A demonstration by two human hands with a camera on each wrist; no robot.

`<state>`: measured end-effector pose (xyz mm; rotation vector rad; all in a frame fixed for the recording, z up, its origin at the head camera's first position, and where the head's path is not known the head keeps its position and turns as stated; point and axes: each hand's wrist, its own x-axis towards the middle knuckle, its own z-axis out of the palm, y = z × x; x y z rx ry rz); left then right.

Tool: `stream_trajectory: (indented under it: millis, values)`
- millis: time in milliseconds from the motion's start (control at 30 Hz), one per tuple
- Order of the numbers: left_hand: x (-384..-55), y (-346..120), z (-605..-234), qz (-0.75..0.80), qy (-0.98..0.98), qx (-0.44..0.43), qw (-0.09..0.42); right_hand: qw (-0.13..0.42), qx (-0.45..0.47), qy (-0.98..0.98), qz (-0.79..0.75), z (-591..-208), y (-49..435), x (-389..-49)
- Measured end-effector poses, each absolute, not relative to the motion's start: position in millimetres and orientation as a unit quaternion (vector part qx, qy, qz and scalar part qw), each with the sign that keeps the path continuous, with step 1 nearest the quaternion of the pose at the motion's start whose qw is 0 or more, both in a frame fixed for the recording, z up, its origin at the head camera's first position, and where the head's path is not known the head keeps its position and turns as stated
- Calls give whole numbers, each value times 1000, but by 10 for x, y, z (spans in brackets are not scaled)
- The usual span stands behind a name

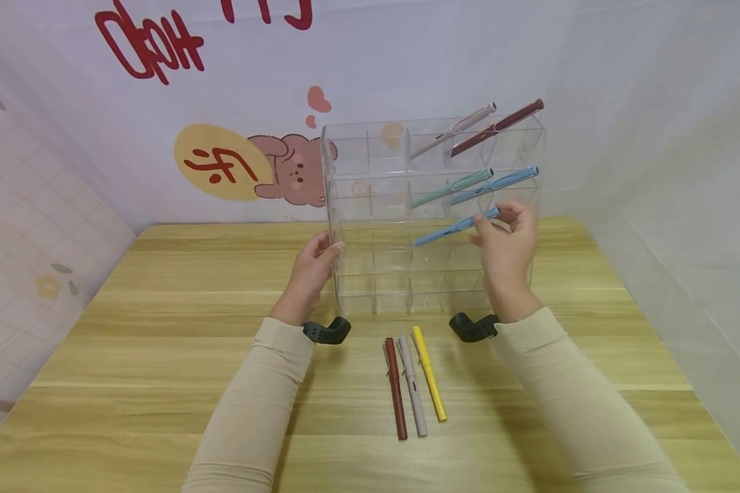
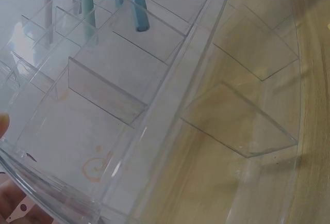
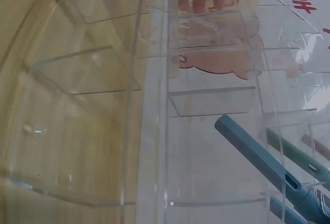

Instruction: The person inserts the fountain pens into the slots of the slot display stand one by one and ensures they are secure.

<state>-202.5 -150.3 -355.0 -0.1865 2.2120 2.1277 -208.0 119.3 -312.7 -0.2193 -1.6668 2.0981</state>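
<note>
A clear acrylic pen rack [image 1: 331, 205] with tiers of compartments stands upright on the table. My left hand [image 1: 308, 274] grips its left side wall, thumb at the front edge and fingers behind. Between the thumb and fingers of my right hand [image 1: 508, 250] is the cap end of a light blue pen [image 1: 447, 231]. That pen slants, its lower end inside a middle-tier compartment; the right wrist view shows its blue barrel [image 3: 252, 149] close. Just above it rest a teal pen [image 1: 450, 188] and another blue pen [image 1: 499, 183]. On the top tier lean a pale pen [image 1: 453, 131] and a dark red pen [image 1: 499, 127].
In front of the rack, a brown-red pen [image 1: 396, 390], a greyish-lilac pen [image 1: 413, 390] and a yellow pen [image 1: 429, 376] lie side by side on the wooden table [image 1: 191, 383]. A white printed cloth [image 1: 247, 82] hangs behind the rack.
</note>
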Motion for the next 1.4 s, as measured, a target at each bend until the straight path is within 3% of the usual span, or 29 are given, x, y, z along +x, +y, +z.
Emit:
stream_trajectory:
  millis: [1400]
  values:
    - [-1968,-1609,-3609,692,719,-43,45,246,-57,-650,716,-3394,1013,-1858]
